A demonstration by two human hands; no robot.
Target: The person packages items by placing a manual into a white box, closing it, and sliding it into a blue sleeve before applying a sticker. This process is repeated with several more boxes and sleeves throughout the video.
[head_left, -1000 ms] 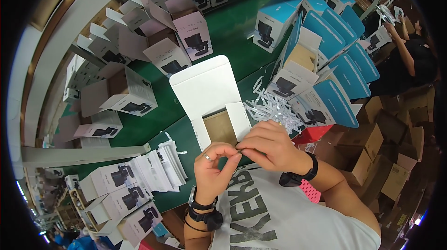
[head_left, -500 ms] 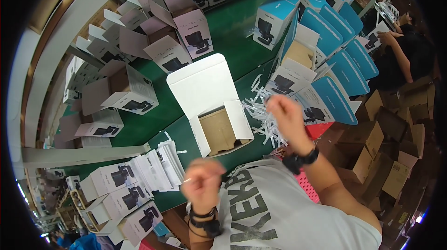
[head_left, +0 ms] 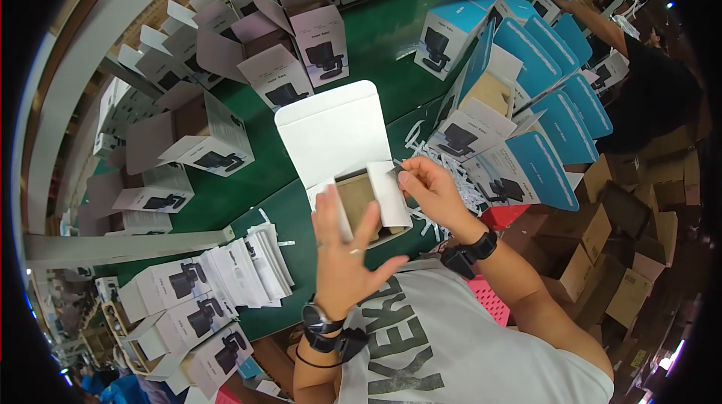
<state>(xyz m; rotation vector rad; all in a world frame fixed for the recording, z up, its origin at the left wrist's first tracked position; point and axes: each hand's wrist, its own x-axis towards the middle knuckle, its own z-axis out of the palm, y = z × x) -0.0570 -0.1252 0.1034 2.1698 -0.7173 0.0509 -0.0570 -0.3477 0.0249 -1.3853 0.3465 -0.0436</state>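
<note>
White box [head_left: 333,133]; brown insert [head_left: 356,195] inside

The carton lid [head_left: 332,133] is plain white, the cardboard insert [head_left: 356,192] brown, the tabletop [head_left: 380,47] green, the dark-lettered T-shirt [head_left: 489,336] grey.

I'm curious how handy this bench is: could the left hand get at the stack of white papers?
Probably yes: the left hand looks empty, fingers spread, and only a strip of green tabletop shows between it and the stack of white papers.
</note>
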